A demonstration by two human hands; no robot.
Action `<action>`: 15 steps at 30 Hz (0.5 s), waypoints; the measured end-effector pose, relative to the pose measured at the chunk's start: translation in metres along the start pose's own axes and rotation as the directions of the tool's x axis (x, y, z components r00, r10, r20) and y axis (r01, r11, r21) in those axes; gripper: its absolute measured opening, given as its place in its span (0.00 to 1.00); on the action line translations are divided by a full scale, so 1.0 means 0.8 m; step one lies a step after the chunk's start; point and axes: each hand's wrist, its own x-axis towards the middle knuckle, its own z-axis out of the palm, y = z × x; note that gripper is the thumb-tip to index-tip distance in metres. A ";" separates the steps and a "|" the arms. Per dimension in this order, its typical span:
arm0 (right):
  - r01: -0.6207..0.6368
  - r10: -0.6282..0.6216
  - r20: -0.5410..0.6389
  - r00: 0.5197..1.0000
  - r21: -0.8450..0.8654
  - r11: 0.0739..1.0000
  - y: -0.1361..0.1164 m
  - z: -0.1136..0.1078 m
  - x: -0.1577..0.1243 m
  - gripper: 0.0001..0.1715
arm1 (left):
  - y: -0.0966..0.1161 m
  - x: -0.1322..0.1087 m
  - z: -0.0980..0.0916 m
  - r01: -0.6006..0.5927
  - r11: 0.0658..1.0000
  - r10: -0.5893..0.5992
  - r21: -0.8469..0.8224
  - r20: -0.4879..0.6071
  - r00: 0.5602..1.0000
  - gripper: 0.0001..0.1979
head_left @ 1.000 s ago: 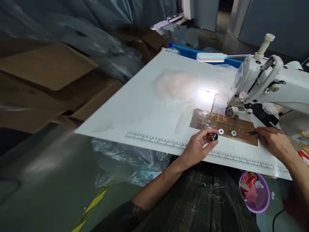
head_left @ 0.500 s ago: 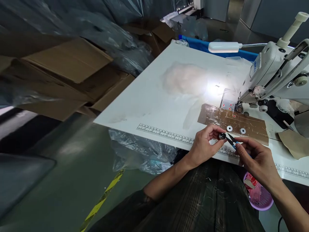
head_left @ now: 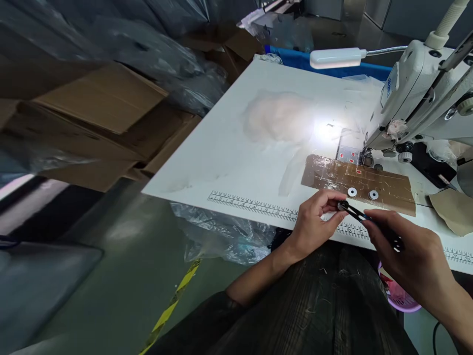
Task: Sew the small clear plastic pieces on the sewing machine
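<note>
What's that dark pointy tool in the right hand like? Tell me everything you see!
The dark pointy tool has two slim, metal-looking prongs, slightly apart. The right hand grips it slantwise and hides some of it, near the ruler-marked edge of the table. Its tips point at the small round part in the left hand; I can't tell whether they touch.

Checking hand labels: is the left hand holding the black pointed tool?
No, the right hand holds the black pointed tool, while the left hand pinches a small round part at the tool's tips.
</note>
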 end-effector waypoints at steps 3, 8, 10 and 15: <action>0.167 -0.162 0.043 0.986 -0.189 0.968 0.004 0.005 0.003 0.07 | -0.003 0.004 -0.004 0.070 0.992 -0.064 -0.102 0.056 0.996 0.10; 0.229 -0.216 0.077 0.973 -0.302 0.925 -0.003 0.010 0.007 0.11 | -0.002 0.003 -0.001 0.135 0.983 -0.131 -0.122 0.035 0.991 0.09; 0.218 -0.207 0.071 0.976 -0.297 0.929 -0.008 0.007 0.007 0.12 | -0.001 0.003 0.000 0.151 0.981 -0.149 -0.120 0.024 0.988 0.10; 0.165 -0.157 0.050 0.986 -0.300 0.940 -0.012 0.005 0.007 0.13 | 0.001 0.003 0.000 0.163 0.978 -0.162 -0.133 0.022 0.987 0.10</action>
